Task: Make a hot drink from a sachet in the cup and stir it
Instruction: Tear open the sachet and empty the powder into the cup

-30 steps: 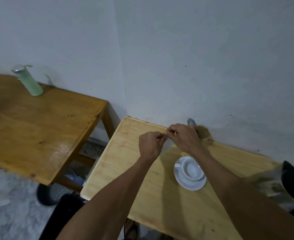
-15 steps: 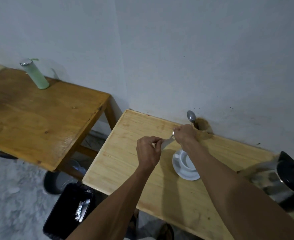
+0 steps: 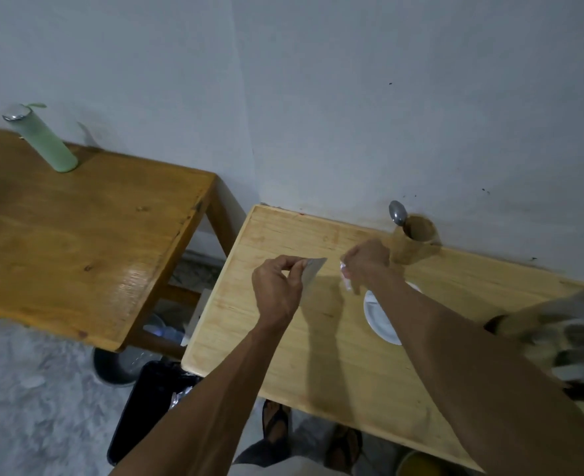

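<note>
No writing, label, brand or number can be read on anything in view.

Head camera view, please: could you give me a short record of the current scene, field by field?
left hand: pinching the sachet above the light table
right hand: apart from the left, holding a small torn-off piece
saucer: white, on the light table, mostly hidden by the right forearm; cup not visible
spoon: standing in a wooden holder by the wall
green bottle: on the darker table
bin: black, on the floor below
</note>
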